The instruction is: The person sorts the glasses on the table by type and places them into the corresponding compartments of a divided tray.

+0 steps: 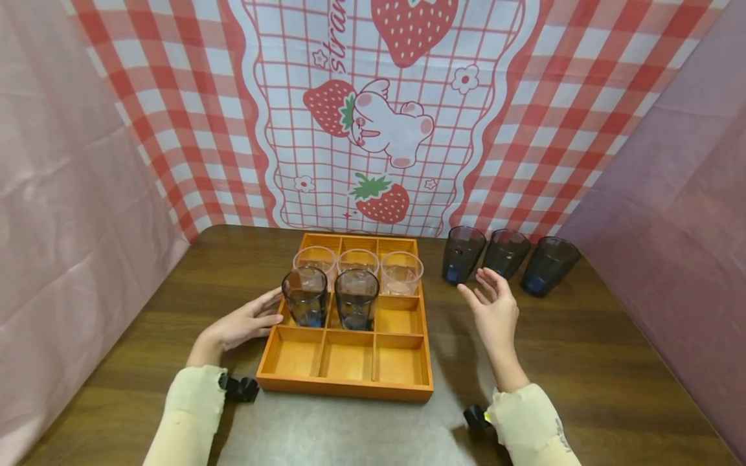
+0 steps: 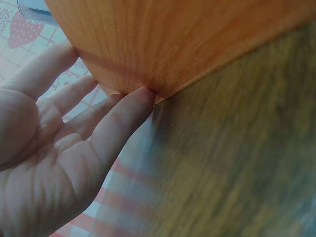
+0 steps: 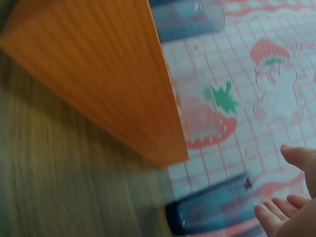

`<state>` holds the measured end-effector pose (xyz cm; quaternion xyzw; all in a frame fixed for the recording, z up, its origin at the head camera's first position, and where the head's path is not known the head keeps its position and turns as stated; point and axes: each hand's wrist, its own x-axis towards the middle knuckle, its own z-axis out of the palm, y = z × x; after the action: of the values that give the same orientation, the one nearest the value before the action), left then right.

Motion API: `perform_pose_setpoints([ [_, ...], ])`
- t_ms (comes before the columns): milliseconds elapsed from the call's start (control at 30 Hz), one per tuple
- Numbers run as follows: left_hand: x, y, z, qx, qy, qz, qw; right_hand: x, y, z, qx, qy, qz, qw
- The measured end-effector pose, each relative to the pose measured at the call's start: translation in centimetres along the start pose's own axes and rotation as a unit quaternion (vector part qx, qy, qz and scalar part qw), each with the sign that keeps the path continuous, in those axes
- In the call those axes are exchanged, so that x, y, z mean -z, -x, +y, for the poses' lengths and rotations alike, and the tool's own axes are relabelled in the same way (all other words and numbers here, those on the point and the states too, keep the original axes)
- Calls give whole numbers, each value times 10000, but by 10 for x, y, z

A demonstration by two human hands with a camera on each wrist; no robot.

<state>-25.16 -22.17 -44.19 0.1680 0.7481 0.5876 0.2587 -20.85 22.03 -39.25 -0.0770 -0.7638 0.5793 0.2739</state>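
While the table (image 1: 583,362) carries everything, the orange wooden tray (image 1: 344,388) sits towards its far edge. Three clear cups (image 1: 402,275) stand in the tray's far row, two dark glasses (image 1: 357,301) in its middle row, at left and centre. Three more dark glasses (image 1: 507,251) stand close together near the table's far right corner. The left hand (image 1: 247,322) rests spread fingers against the tray's left side, a brace that should stop it sliding. The right hand (image 1: 497,315), thumb and fingers parted and holding nothing, is near those glasses; gripping one around its wall and lifting straight up would likely spare its neighbours a knock.
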Motion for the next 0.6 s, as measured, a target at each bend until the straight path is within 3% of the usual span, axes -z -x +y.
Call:
perform_pose_setpoints([
  [200, -1, 0, 0, 1, -2, 5, 10000, 19, -15, 15, -105, 321, 866, 9957],
  [367, 0, 0, -1, -36, 5, -26, 10000, 36, -29, 27, -424, 655, 1469, 9861],
  [600, 0, 0, -1, -54, 12, -26, 10000, 58, -51, 40, -594, 733, 2070, 9738],
])
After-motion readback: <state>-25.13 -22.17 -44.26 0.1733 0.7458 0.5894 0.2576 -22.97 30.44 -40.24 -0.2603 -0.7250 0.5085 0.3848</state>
